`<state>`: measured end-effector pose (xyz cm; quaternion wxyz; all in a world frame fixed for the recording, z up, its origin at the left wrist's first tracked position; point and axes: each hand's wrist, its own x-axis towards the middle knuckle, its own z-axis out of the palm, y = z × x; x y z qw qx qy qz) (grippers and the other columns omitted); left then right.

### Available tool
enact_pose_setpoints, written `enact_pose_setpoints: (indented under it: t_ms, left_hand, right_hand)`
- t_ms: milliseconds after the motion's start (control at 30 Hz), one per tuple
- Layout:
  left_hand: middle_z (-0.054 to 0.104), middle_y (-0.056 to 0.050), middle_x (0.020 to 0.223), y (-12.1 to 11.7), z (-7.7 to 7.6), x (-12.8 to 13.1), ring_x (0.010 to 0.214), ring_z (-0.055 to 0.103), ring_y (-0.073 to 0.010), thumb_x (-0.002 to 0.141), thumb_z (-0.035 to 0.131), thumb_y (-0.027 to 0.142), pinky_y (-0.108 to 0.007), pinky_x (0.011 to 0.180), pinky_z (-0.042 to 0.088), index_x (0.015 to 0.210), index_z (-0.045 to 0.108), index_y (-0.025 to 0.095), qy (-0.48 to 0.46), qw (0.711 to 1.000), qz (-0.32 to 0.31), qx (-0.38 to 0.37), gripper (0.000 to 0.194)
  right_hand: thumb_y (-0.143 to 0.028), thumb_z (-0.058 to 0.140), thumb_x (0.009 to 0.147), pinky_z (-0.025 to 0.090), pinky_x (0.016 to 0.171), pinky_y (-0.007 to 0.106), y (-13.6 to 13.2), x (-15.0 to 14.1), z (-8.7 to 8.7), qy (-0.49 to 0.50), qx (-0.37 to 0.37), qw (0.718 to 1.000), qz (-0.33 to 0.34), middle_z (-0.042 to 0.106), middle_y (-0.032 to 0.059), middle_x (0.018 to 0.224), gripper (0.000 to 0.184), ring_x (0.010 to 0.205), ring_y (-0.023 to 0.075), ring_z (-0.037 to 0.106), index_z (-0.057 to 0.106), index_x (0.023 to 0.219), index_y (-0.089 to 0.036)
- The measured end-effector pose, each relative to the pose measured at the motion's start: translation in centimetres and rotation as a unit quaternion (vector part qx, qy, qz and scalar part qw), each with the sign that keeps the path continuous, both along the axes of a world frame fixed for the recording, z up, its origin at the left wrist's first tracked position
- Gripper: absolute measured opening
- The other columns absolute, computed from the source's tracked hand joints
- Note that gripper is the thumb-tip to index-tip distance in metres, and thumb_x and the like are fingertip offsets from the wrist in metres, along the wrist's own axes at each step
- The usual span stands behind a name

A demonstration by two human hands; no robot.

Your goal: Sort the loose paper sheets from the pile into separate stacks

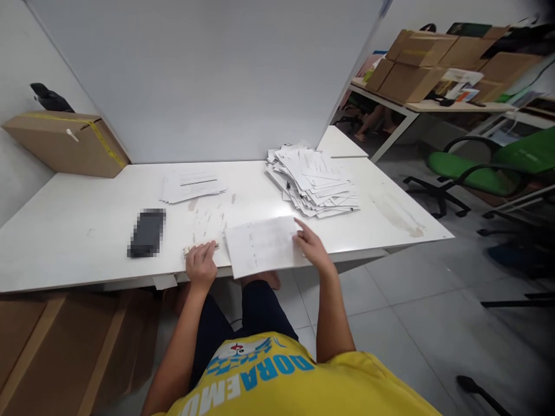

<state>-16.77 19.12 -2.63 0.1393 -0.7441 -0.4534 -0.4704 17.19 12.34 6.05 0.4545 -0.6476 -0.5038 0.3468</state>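
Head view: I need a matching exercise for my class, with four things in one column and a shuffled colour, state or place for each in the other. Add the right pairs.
Things
1. Sheet
2. Larger paper pile
3. Box on the white desk
4. Chair

Descriptions
A. Green, with black armrests
B. Touched by the right hand
C. Brown, with yellow tape
D. Many layers, with uneven edges

Right pairs
1-B, 2-D, 3-C, 4-A
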Motion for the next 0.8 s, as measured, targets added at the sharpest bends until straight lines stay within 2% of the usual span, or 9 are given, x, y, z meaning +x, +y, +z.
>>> enact_pose_setpoints:
  t_ms: [100, 200, 300, 400, 533, 600, 667, 733, 800]
  left_hand:
    - [0.072, -0.013, 0.103, -0.1, -0.1, 0.0, 0.102, 0.065, -0.0240, 0.099, 0.039, 0.023, -0.046, 0.105, 0.044, 0.119, 0.072, 0.023, -0.006, 1.000, -0.012, -0.003, 0.038]
    - [0.073, -0.013, 0.100, -0.2, -0.1, 0.0, 0.101, 0.065, -0.0239, 0.099, 0.039, 0.026, -0.046, 0.103, 0.046, 0.117, 0.073, 0.023, 0.005, 1.000, 0.000, -0.006, 0.038]
    - [0.073, -0.012, 0.098, -0.2, -0.4, 0.0, 0.100, 0.066, -0.0235, 0.099, 0.039, 0.028, -0.045, 0.103, 0.046, 0.114, 0.075, 0.023, 0.007, 1.000, 0.023, 0.008, 0.038]
    - [0.074, -0.013, 0.100, -0.1, -0.8, 0.0, 0.102, 0.065, -0.0241, 0.099, 0.037, 0.028, -0.046, 0.105, 0.045, 0.116, 0.074, 0.023, 0.009, 1.000, 0.018, 0.007, 0.040]
    - [0.074, -0.013, 0.102, -0.5, -0.9, 0.1, 0.104, 0.065, -0.0249, 0.098, 0.038, 0.026, -0.046, 0.106, 0.043, 0.120, 0.072, 0.023, 0.006, 1.000, 0.006, -0.021, 0.041]
    - [0.074, -0.012, 0.102, -0.8, -0.8, 0.2, 0.104, 0.066, -0.0244, 0.096, 0.039, 0.023, -0.044, 0.105, 0.043, 0.121, 0.072, 0.023, 0.010, 1.000, 0.009, -0.015, 0.041]
    - [0.075, -0.011, 0.103, -1.1, -0.7, 0.3, 0.104, 0.066, -0.0240, 0.094, 0.040, 0.020, -0.043, 0.104, 0.043, 0.122, 0.071, 0.023, 0.023, 1.000, 0.013, -0.006, 0.041]
    - [0.075, -0.011, 0.105, -1.4, -0.6, 0.3, 0.105, 0.066, -0.0244, 0.093, 0.041, 0.020, -0.043, 0.104, 0.044, 0.122, 0.071, 0.023, 0.037, 0.999, 0.018, -0.018, 0.042]
    - [0.075, -0.011, 0.106, -1.7, -0.6, 0.2, 0.106, 0.066, -0.0249, 0.092, 0.041, 0.021, -0.043, 0.103, 0.045, 0.123, 0.071, 0.023, 0.048, 0.998, 0.024, -0.038, 0.042]
  right_hand:
    - [-0.041, 0.056, 0.082, 0.046, 0.073, 0.030, 2.6, 3.4, 0.8, -0.029, 0.105, 0.986, -0.123, 0.052, -0.0005, 0.079, 0.063, 0.074, 0.0164, 0.049, 0.051, 0.142, -0.023]
    - [-0.042, 0.048, 0.086, 0.049, 0.081, 0.033, 7.6, 6.7, 1.1, -0.043, 0.206, 0.944, -0.253, 0.057, 0.0031, 0.087, 0.058, 0.082, 0.0171, 0.054, 0.053, 0.138, -0.016]
    - [-0.040, 0.040, 0.089, 0.052, 0.077, 0.034, 12.5, 9.5, 1.2, -0.040, 0.210, 0.918, -0.334, 0.057, 0.0053, 0.087, 0.056, 0.081, 0.0174, 0.057, 0.054, 0.135, -0.010]
    - [-0.035, 0.036, 0.090, 0.054, 0.080, 0.039, 15.5, 11.4, 1.1, -0.045, 0.177, 0.905, -0.384, 0.058, 0.0083, 0.091, 0.057, 0.086, 0.0199, 0.060, 0.050, 0.138, -0.007]
    - [-0.031, 0.031, 0.091, 0.050, 0.096, 0.046, 16.6, 12.8, 0.1, -0.054, 0.135, 0.881, -0.450, 0.060, 0.0134, 0.100, 0.062, 0.100, 0.0234, 0.061, 0.040, 0.145, -0.001]
    - [-0.031, 0.032, 0.092, 0.046, 0.102, 0.047, 16.4, 13.3, -0.6, -0.051, 0.110, 0.883, -0.454, 0.060, 0.0168, 0.107, 0.065, 0.108, 0.0249, 0.061, 0.032, 0.149, 0.001]
    - [-0.032, 0.035, 0.091, 0.039, 0.110, 0.047, 15.8, 13.2, -1.4, -0.066, 0.084, 0.889, -0.446, 0.055, 0.0234, 0.125, 0.070, 0.124, 0.0284, 0.055, 0.023, 0.152, 0.001]
    - [-0.035, 0.039, 0.090, 0.028, 0.117, 0.052, 15.0, 12.2, -2.0, -0.108, 0.061, 0.885, -0.448, 0.037, 0.0292, 0.148, 0.075, 0.142, 0.0340, 0.037, 0.018, 0.154, 0.000]
    - [-0.040, 0.040, 0.090, 0.017, 0.119, 0.059, 14.3, 10.3, -2.3, -0.168, 0.061, 0.877, -0.445, 0.013, 0.0286, 0.161, 0.077, 0.151, 0.0381, 0.016, 0.018, 0.154, -0.003]
